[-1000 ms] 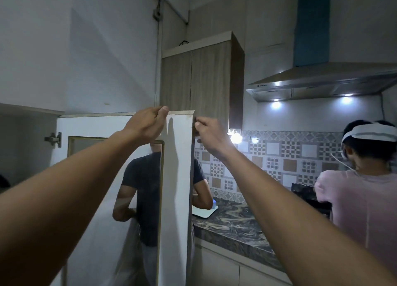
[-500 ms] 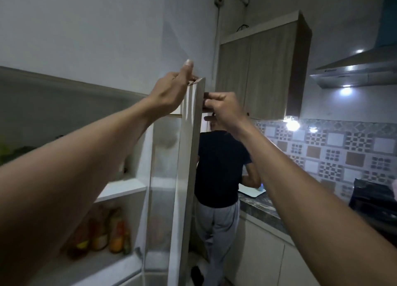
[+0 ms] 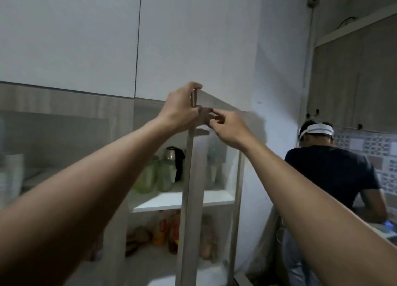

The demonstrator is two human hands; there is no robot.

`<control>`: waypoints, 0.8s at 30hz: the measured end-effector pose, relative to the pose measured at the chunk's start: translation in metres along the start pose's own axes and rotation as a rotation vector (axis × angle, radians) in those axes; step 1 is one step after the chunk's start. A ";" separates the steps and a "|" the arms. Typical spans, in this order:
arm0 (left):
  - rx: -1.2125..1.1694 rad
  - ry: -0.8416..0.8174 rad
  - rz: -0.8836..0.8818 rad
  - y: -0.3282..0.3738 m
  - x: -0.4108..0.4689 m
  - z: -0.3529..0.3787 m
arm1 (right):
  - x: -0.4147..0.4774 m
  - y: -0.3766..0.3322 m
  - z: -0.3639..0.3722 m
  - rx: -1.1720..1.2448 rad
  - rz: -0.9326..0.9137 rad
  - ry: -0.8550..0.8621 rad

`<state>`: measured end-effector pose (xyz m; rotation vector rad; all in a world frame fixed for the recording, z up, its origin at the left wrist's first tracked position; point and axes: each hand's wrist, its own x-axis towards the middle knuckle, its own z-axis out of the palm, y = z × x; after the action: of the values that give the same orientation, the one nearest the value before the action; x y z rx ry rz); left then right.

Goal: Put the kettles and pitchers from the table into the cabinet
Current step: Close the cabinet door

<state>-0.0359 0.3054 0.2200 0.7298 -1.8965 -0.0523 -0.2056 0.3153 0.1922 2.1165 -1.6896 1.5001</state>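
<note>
The cabinet door (image 3: 189, 178), glass in a pale frame, stands nearly edge-on before me. My left hand (image 3: 182, 107) grips the door's top corner. My right hand (image 3: 225, 126) pinches a small fitting at the door's edge just below, fingers closed on it. Behind the door, on the white upper shelf (image 3: 171, 202), stand two green glass pitchers (image 3: 154, 174) and a steel kettle (image 3: 174, 159) with a black handle. Through the glass a further vessel shows only as a blur.
Bottles and packets (image 3: 165, 232) fill the lower shelf. White upper cabinet fronts (image 3: 86, 38) hang overhead. A person in a dark shirt (image 3: 335, 178) with a white headband stands close on the right at the counter, back turned. A wood-grain wall cabinet (image 3: 361, 70) hangs beyond.
The door has swung from facing me to almost edge-on, and my view has turned left onto the shelves. Both hands stayed at the door's top corner.
</note>
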 end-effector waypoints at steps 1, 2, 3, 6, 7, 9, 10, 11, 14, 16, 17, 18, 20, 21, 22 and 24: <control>0.049 0.020 -0.006 -0.011 -0.001 -0.003 | 0.005 0.000 0.009 -0.013 -0.016 -0.024; 0.122 0.041 -0.008 -0.026 0.001 -0.006 | 0.014 -0.001 0.022 -0.021 -0.032 -0.045; 0.189 0.062 -0.004 -0.040 0.003 -0.007 | 0.021 0.000 0.030 -0.047 -0.041 -0.061; 0.379 0.081 0.001 -0.081 0.010 -0.006 | 0.046 0.007 0.053 -0.125 -0.059 -0.103; 0.460 0.077 0.002 -0.094 0.013 -0.004 | 0.056 0.012 0.061 -0.153 -0.055 -0.113; 0.639 0.070 -0.021 -0.116 0.019 0.005 | 0.077 0.024 0.077 -0.177 -0.029 -0.139; 0.720 0.075 -0.039 -0.125 0.022 0.010 | 0.088 0.031 0.084 -0.181 -0.013 -0.149; 0.789 0.085 -0.054 -0.133 0.026 0.014 | 0.097 0.037 0.089 -0.187 0.000 -0.158; 0.980 0.108 -0.056 -0.161 0.041 0.032 | 0.119 0.057 0.103 -0.232 0.014 -0.170; 1.041 0.098 -0.085 -0.177 0.049 0.043 | 0.130 0.072 0.112 -0.262 0.022 -0.189; 1.044 0.091 -0.114 -0.184 0.052 0.049 | 0.135 0.079 0.115 -0.274 0.029 -0.197; 1.051 0.082 -0.133 -0.192 0.057 0.056 | 0.142 0.089 0.119 -0.282 0.040 -0.203; 1.072 0.056 -0.141 -0.209 0.063 0.066 | 0.153 0.104 0.124 -0.290 0.060 -0.208; 1.075 0.038 -0.131 -0.218 0.065 0.071 | 0.157 0.111 0.127 -0.296 0.064 -0.210; 1.071 0.026 -0.122 -0.229 0.068 0.076 | 0.163 0.119 0.130 -0.302 0.065 -0.213; 1.025 0.004 -0.138 -0.250 0.072 0.084 | 0.171 0.132 0.136 -0.315 0.063 -0.214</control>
<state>-0.0110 0.0421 0.1525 1.5224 -1.7954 0.8869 -0.2314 0.0624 0.1719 2.1279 -1.9272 0.9653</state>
